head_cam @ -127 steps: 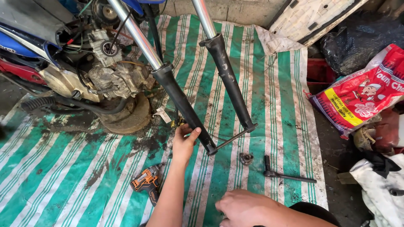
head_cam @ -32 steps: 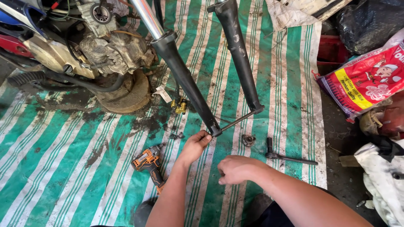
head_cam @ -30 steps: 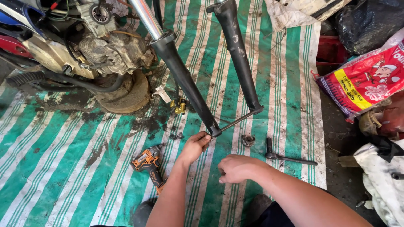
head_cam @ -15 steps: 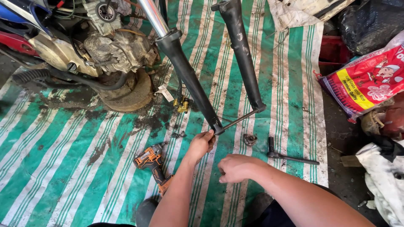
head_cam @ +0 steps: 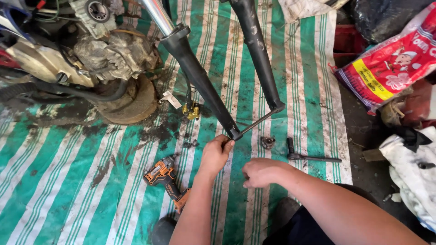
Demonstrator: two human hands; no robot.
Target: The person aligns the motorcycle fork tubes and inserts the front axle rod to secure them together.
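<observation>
A motorcycle's two black fork legs (head_cam: pixel 200 77) slant down over a green-and-white striped tarp (head_cam: pixel 68 190), joined at their lower ends by a thin axle rod (head_cam: pixel 259 121). My left hand (head_cam: pixel 215 153) pinches the bottom tip of the left fork leg where the rod comes out. My right hand (head_cam: pixel 260 172) hovers just below and to the right, fingers curled; whether it holds something small I cannot tell. A small round metal part (head_cam: pixel 267 142) lies on the tarp beside the rod.
An orange-and-black cordless driver (head_cam: pixel 164 178) lies left of my forearm. A socket wrench (head_cam: pixel 309 156) rests right of the round part. The greasy engine (head_cam: pixel 109 54) and its round cover (head_cam: pixel 131 102) fill the upper left. A red sack (head_cam: pixel 390 63) and white rags (head_cam: pixel 408 168) crowd the right.
My left hand stays on the bottom end of the left fork leg. My right hand has come up from the lower edge to just below it. The view drifted slightly.
</observation>
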